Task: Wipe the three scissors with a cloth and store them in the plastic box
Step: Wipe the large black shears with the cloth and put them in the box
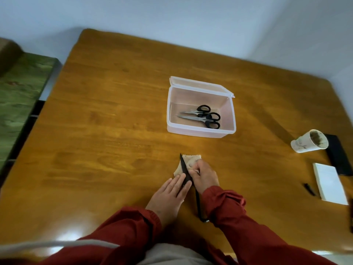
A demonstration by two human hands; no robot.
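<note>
A clear plastic box (200, 131) with its lid hinged open at the back stands mid-table. Two black-handled scissors (202, 116) lie inside it, blades pointing left. Near the table's front, a third pair of scissors, all black (184, 167), lies with its blade tip pointing away from me. My left hand (170, 196) lies flat, fingers pressing on the scissors near the blade's base. My right hand (205, 175) is closed on a beige cloth (188, 159) bunched against the blade. The scissors' handle end shows dark (198, 205) beneath my right wrist.
At the right edge of the wooden table (107, 131) lie a tipped paper cup (308, 141), a black flat object (337, 153), a white notepad (329, 183) and a small black pen cap (309, 189). A green patterned surface (21, 100) stands left of the table.
</note>
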